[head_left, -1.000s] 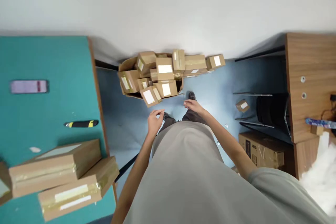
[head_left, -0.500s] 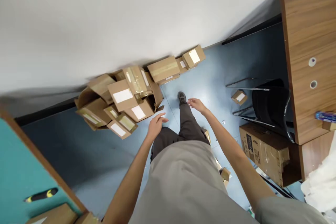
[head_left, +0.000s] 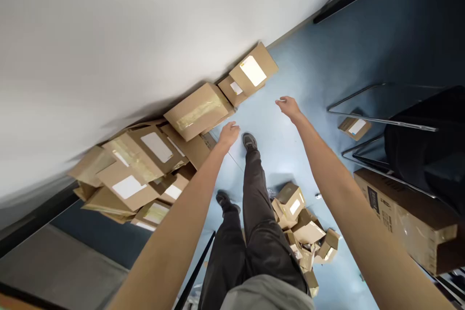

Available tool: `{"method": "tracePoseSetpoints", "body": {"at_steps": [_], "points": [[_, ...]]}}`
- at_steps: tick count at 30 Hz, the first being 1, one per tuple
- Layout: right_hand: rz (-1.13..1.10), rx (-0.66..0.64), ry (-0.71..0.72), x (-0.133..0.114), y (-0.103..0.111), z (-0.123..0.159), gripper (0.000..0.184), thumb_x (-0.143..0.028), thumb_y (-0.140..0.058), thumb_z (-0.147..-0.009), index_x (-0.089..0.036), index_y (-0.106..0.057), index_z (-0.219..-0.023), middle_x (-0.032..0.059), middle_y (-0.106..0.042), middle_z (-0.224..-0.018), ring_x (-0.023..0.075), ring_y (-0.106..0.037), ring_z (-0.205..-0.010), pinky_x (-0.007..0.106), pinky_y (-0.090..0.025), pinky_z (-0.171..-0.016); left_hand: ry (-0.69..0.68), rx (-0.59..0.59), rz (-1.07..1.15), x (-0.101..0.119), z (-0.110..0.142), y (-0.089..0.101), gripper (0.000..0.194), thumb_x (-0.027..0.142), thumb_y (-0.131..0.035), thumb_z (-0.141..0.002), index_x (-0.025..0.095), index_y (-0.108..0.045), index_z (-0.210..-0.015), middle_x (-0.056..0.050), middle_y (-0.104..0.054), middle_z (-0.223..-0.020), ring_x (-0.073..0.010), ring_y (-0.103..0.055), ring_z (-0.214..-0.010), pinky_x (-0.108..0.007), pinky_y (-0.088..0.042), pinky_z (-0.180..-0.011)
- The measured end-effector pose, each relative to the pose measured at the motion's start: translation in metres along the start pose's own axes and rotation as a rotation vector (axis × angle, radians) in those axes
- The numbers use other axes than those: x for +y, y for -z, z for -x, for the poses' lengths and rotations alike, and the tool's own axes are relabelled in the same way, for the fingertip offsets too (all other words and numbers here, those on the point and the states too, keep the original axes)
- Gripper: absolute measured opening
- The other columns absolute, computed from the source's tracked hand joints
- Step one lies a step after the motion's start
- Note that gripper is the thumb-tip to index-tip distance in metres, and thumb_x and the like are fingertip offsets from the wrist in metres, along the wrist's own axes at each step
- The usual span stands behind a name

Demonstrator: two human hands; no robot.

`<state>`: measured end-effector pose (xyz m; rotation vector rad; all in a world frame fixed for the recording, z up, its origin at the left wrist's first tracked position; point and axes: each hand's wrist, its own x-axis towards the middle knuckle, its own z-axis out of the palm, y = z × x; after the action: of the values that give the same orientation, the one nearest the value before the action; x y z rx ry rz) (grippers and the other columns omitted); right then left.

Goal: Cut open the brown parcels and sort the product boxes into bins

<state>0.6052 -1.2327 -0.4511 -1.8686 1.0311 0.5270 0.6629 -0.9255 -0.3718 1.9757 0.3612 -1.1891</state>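
Note:
My left hand [head_left: 228,134] reaches forward over the floor with loosely bent fingers and nothing in it. Just ahead and to its left is a taped cardboard box [head_left: 198,111], and I cannot tell whether they touch. My right hand [head_left: 288,106] hangs above the blue floor, its fingers slightly curled and holding nothing. Nearest to it is a box with a large white label [head_left: 253,69] at the right end of the row, apart from the hand. A smaller box [head_left: 232,89] sits partly hidden behind that one.
Stacked, partly crushed cartons [head_left: 127,179] lie along the white wall [head_left: 127,24]. More boxes [head_left: 290,203] are heaped beside my legs. On the right are a black chair [head_left: 425,140] with metal legs, a small labelled box [head_left: 355,126] and a large carton [head_left: 403,218].
I have moved closer to the wall boxes, and both arms now stretch further forward. The desk at right has left the view, while the heap of boxes by my legs shows more fully.

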Motion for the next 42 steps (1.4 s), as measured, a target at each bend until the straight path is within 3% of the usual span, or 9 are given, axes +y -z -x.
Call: {"method": "tracePoseSetpoints", "body": {"at_steps": [4,12,16,20,24,27,31,37,42], "points": [[0.023,0.063,0.062,0.006,-0.006,-0.083,0.063,-0.048,-0.071,-0.102,-0.010,-0.065,-0.151,0.0266,-0.070,-0.151,0.0378,-0.067,-0.146,0.058,-0.049,-0.127,0.159,0.000,0.202,0.021,-0.063,-0.020,0.054,0.016,-0.069,-0.090,0.015,-0.064,-0.143,-0.018,-0.071,-0.147,-0.0248,-0.072,-0.122,-0.041,-0.057,-0.110],[0.010,0.099,0.149,-0.011,-0.025,-0.222,0.066,-0.047,-0.066,-0.105,-0.009,-0.055,-0.158,0.0261,-0.058,-0.165,0.0427,-0.047,-0.163,0.064,-0.032,-0.138,0.187,-0.028,0.458,0.026,-0.177,-0.049,0.041,0.012,-0.072,-0.082,0.027,-0.062,-0.119,-0.007,-0.068,-0.121,-0.0220,-0.068,-0.118,-0.043,-0.059,-0.111],[-0.003,-0.006,0.222,-0.008,-0.037,-0.246,0.056,-0.047,-0.058,-0.111,-0.011,-0.058,-0.153,0.0211,-0.064,-0.154,0.0415,-0.052,-0.157,0.070,-0.036,-0.134,0.141,-0.085,0.353,0.025,-0.215,-0.065,0.050,0.014,-0.067,-0.084,0.032,-0.060,-0.130,-0.008,-0.067,-0.139,-0.0219,-0.063,-0.130,-0.048,-0.055,-0.118],[0.002,0.056,0.301,0.013,-0.047,-0.213,0.072,-0.057,-0.047,-0.114,-0.005,-0.047,-0.164,0.0254,-0.054,-0.164,0.0422,-0.044,-0.164,0.071,-0.030,-0.137,0.121,-0.106,0.285,0.018,-0.205,-0.069,0.073,0.011,-0.061,-0.081,0.039,-0.053,-0.149,-0.004,-0.058,-0.166,-0.0218,-0.057,-0.147,-0.052,-0.050,-0.123],[0.021,0.157,0.239,0.040,-0.041,-0.111,0.082,-0.067,-0.049,-0.111,-0.011,-0.043,-0.171,0.0248,-0.051,-0.171,0.0384,-0.043,-0.166,0.062,-0.029,-0.141,0.184,-0.099,0.338,-0.003,-0.131,-0.076,0.087,0.016,-0.061,-0.084,0.040,-0.040,-0.165,-0.005,-0.057,-0.170,-0.0213,-0.056,-0.155,-0.050,-0.050,-0.124],[0.057,0.199,0.151,0.054,-0.024,-0.013,0.082,-0.063,-0.052,-0.108,-0.008,-0.046,-0.169,0.0277,-0.056,-0.167,0.0378,-0.050,-0.162,0.056,-0.032,-0.140,0.255,-0.127,0.345,-0.025,-0.048,-0.091,0.094,0.017,-0.058,-0.089,0.040,-0.028,-0.174,-0.005,-0.053,-0.175,-0.0224,-0.049,-0.163,-0.049,-0.047,-0.127],[0.073,0.239,0.102,0.058,0.006,0.110,0.078,-0.054,-0.053,-0.105,-0.004,-0.051,-0.165,0.0301,-0.059,-0.164,0.0384,-0.056,-0.157,0.056,-0.040,-0.136,0.346,-0.096,0.551,-0.059,0.071,-0.110,0.082,0.022,-0.055,-0.096,0.040,-0.032,-0.172,-0.003,-0.050,-0.179,-0.0202,-0.047,-0.165,-0.045,-0.046,-0.129],[0.097,0.279,0.320,0.025,0.028,0.282,0.071,-0.059,-0.055,-0.103,-0.013,-0.062,-0.157,0.0236,-0.073,-0.151,0.0370,-0.067,-0.145,0.059,-0.048,-0.129,0.445,-0.073,0.912,-0.121,0.243,-0.103,0.076,0.042,-0.070,-0.093,0.034,-0.046,-0.164,-0.011,-0.054,-0.174,-0.0271,-0.062,-0.154,-0.043,-0.052,-0.126],[0.138,0.261,0.562,-0.028,-0.010,0.444,0.064,-0.055,-0.056,-0.104,-0.016,-0.064,-0.155,0.0229,-0.072,-0.152,0.0371,-0.067,-0.146,0.058,-0.048,-0.130,0.317,0.025,1.109,-0.199,0.380,-0.060,0.070,0.039,-0.072,-0.091,0.038,-0.053,-0.158,-0.009,-0.065,-0.162,-0.0276,-0.067,-0.148,-0.047,-0.054,-0.127]]}}
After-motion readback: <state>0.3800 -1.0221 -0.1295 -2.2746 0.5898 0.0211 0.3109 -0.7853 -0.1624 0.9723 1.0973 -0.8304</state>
